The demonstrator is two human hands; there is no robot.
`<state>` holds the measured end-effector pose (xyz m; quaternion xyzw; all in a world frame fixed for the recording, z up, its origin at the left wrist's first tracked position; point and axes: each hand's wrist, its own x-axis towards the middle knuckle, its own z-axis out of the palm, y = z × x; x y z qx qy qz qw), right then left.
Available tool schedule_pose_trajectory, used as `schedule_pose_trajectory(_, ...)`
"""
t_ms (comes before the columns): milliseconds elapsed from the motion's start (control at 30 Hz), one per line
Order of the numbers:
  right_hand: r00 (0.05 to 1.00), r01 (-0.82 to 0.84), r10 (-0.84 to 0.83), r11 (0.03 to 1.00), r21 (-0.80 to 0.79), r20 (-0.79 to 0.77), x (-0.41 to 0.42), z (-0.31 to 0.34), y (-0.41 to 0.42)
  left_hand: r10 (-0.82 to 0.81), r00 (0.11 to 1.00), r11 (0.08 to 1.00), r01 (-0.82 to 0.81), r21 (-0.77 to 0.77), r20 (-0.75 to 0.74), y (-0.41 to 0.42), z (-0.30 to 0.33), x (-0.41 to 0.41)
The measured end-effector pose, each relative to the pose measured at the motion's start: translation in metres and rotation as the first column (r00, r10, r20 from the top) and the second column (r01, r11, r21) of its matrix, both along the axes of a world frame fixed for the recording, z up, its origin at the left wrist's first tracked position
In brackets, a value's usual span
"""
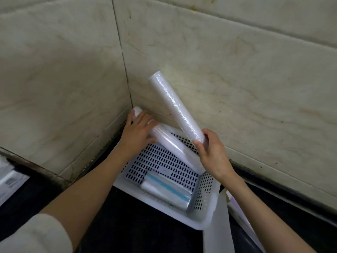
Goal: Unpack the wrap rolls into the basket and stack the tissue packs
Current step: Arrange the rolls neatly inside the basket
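Right hand [209,150] clamped on the lower end of a textured translucent plastic wrap roll [175,105], tilted toward frame centre above the white perforated plastic basket [204,198], lower centre on the dark table [145,225]. Left hand [136,132] curled over a smooth white wrap roll [173,148] leaning across the basket, top end past the rim.

Best approach: lay both flat and parallel, diagonally if too long.

Count: two long rolls, one blue-striped flat pack [167,190] on the basket floor, one basket; tissue packs not identifiable

Single head view, wide-angle.
You look forward and steeply down into the wall corner [125,79], close in: left hand [136,132] and right hand [213,154] mid-frame, basket [204,224] just below them, straight lines bowing toward the frame edges.
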<state>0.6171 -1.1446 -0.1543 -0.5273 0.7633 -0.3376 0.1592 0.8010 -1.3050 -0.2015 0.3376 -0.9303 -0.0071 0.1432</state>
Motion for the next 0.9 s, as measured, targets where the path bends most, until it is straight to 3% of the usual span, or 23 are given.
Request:
schedule_pose_trajectory(133, 1.000, 0.004, -0.004, 1.000, 0.020, 0.001, 0.004, -0.007, -0.004, 0.153, 0.983, 0.983, -0.141, 0.114, -0.104, -0.003, -0.007, -0.001)
schedule_pose_trajectory(200, 1.000, -0.009, 0.009, 1.000, 0.027, 0.013, 0.008, -0.011, -0.006, 0.223, 0.944, 0.945, -0.147, 0.293, -0.245, -0.002, -0.009, 0.004)
schedule_pose_trajectory(267, 0.999, -0.031, 0.029, 0.999, 0.044, 0.035, 0.014, -0.016, -0.006, 0.267, 0.874, 0.868, -0.035, 0.496, -0.406, -0.002, -0.006, 0.010)
schedule_pose_trajectory(367, 0.998, -0.055, 0.052, 0.994, 0.094, 0.036, 0.026, -0.025, -0.005, 0.483, 0.654, 0.624, 0.210, 0.753, -0.582, -0.009, 0.006, 0.020)
schedule_pose_trajectory(467, 0.995, -0.098, 0.097, 0.983, 0.157, 0.018, 0.036, -0.036, -0.001, 0.732, 0.470, 0.309, 0.418, 0.854, -0.494, -0.022, 0.017, 0.032)
schedule_pose_trajectory(533, 0.991, -0.122, 0.129, 0.977, 0.175, -0.027, 0.041, -0.041, 0.000, 0.792, 0.433, 0.222, 0.452, 0.864, -0.430, -0.029, 0.017, 0.039)
schedule_pose_trajectory(600, 0.981, -0.123, 0.148, 0.974, 0.192, -0.122, 0.044, -0.045, 0.000, 0.786, 0.473, 0.200, 0.415, 0.888, -0.398, -0.030, 0.014, 0.044)
schedule_pose_trajectory(700, 0.957, -0.072, 0.135, 0.968, 0.239, -0.257, 0.047, -0.047, -0.003, 0.707, 0.602, 0.202, 0.331, 0.922, -0.371, -0.027, 0.014, 0.045)
schedule_pose_trajectory(900, 0.946, -0.077, 0.155, 0.960, 0.268, -0.286, 0.053, -0.047, 0.001, 0.607, 0.685, 0.461, 0.110, 0.881, -0.403, -0.020, 0.013, 0.046)
